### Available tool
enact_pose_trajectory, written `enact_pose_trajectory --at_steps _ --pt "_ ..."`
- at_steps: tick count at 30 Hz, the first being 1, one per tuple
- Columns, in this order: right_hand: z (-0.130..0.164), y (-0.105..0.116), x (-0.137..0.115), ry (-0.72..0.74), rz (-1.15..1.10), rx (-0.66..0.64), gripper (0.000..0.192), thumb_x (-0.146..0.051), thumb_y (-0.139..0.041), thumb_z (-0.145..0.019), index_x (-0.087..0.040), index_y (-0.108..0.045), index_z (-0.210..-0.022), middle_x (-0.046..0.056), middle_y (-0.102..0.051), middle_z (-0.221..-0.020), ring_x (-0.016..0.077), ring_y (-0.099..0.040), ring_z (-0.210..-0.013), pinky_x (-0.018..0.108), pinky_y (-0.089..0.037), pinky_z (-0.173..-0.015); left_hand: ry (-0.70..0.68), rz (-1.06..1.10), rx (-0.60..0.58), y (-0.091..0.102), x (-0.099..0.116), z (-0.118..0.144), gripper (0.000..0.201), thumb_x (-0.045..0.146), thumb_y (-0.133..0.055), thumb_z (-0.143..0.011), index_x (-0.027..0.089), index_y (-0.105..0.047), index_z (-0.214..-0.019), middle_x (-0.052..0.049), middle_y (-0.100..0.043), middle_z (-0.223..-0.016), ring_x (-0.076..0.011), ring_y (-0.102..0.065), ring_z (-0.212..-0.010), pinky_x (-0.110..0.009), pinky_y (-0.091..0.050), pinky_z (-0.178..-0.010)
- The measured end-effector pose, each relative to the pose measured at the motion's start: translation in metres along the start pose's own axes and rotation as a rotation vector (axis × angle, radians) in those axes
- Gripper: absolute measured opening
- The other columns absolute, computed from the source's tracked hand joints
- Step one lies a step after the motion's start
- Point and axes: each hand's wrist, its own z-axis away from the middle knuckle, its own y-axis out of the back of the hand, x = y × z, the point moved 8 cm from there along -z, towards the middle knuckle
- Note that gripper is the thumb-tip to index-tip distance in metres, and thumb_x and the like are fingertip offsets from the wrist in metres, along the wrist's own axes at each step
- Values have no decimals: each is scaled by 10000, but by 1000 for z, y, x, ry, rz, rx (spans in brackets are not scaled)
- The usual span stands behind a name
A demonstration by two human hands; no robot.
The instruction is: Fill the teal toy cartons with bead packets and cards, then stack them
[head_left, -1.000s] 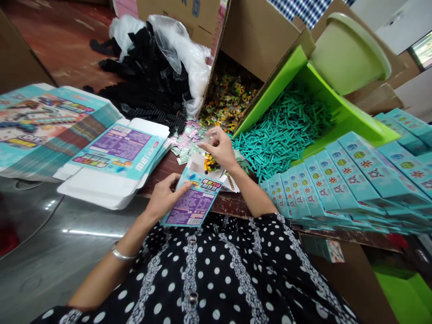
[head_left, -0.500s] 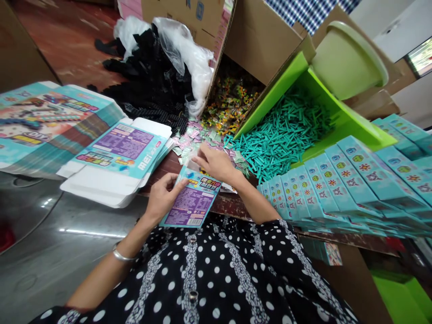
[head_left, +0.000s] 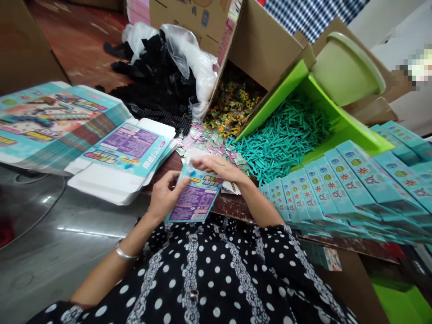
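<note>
Carton [head_left: 194, 202], teal with a purple text panel: centre of the frame, held in front of you at the near edge of the worktop [head_left: 232, 209], its white-flapped end toward the heaps.

Left hand [head_left: 164, 195]: fingers grasping the carton's left edge, thumb on the printed face; a grip that seems meant to steady it while leaving the flapped end uncovered.

Right hand [head_left: 222, 170]: laid palm-down over that end, fingers stretched out; whether they pinch anything beneath, you cannot tell from this view.

Packets [head_left: 216, 146], pink and pale green: loose, just beyond your right hand, probably for a short reach.

Sticks [head_left: 280, 135], teal: right of centre, spilling from a lime-green tub [head_left: 354, 126] whose mouth faces you, presumably so they slide within reach.

Bagged pieces [head_left: 236, 105], yellow and orange: upper centre, in a cardboard box [head_left: 266, 45], likewise facing you.

Flat cartons [head_left: 128, 141]: left of the frame, stacked near your left hand, likely for easy taking.

Teal boxes [head_left: 351, 175]: right of the frame, ranked side by side, apparently to save room.
</note>
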Motion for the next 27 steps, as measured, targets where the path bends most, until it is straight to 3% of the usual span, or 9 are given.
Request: enact_pose_trajectory --at_steps 5,7,11,14,17,19,21,24,27 --pt "51 42 -16 89 188 571 425 -622 -583 -1091 -247 -782 -1062 94 -791 -1144 265 -713 -1102 414 -571 -969 20 135 93 12 -5 -1 645 756 -764 -902 178 -704 -1182 -116 -814 -1063 -289 -775 -949 -381 -632 -824" --pt "72 39 -3 64 147 707 361 -586 -615 -1072 -263 -760 -1141 93 -778 -1187 274 -710 -1117 410 -578 -949 -13 172 130 13 -3 3 674 721 -766 -928 180 -674 -1320 -141 -807 -1190 -306 -781 -1063 -411 -652 -907" --pt "88 -1 45 -56 -93 680 558 -604 -741 -957 -268 -653 -1393 119 -731 -1348 280 -705 -1162 387 -588 -930 -38 217 81 -1 -1 13 716 615 -737 -992 214 -568 -1561 -169 -745 -1432 -318 -756 -1224 -434 -639 -1006" --pt "96 -24 69 -117 -202 721 558 -660 -730 -926 -247 -667 -1296 92 -728 -1192 249 -681 -986 362 -567 -853 -6 191 3 -12 -9 17 719 609 -693 -996 233 -551 -1592 -154 -732 -1470 -324 -737 -1256 -434 -618 -1025" --pt "101 -34 79 -173 -175 756 450 -697 -667 -943 -248 -658 -970 14 -612 -866 211 -552 -773 343 -489 -735 53 103 -32 -14 -22 15 565 618 -659 -965 217 -678 -1363 -95 -799 -1183 -286 -748 -1026 -390 -607 -888" --pt "103 -37 81 -174 -166 769 440 -687 -656 -942 -257 -596 -865 -4 -554 -810 204 -514 -760 340 -470 -737 66 26 -21 -12 -28 10 436 620 -634 -954 216 -711 -1101 -51 -747 -962 -255 -698 -885 -362 -573 -805" --pt "103 -37 81 -146 -200 815 409 -647 -702 -909 -261 -568 -890 1 -585 -863 206 -549 -822 336 -492 -794 31 -19 24 -9 -27 5 388 611 -629 -949 226 -670 -929 -44 -689 -916 -246 -670 -895 -355 -555 -824" --pt "104 -34 83 -110 -286 903 423 -582 -781 -847 -269 -536 -989 16 -645 -976 208 -615 -918 331 -519 -861 -4 89 112 -8 -25 2 378 591 -722 -890 247 -577 -949 -51 -692 -1004 -243 -688 -968 -353 -564 -890" --pt "96 -32 83 -117 -307 843 476 -597 -845 -791 -270 -531 -938 -8 -630 -900 193 -597 -852 316 -504 -811 28 223 151 -7 -26 1 485 606 -808 -836 263 -512 -1008 -48 -721 -995 -244 -729 -965 -350 -579 -879"
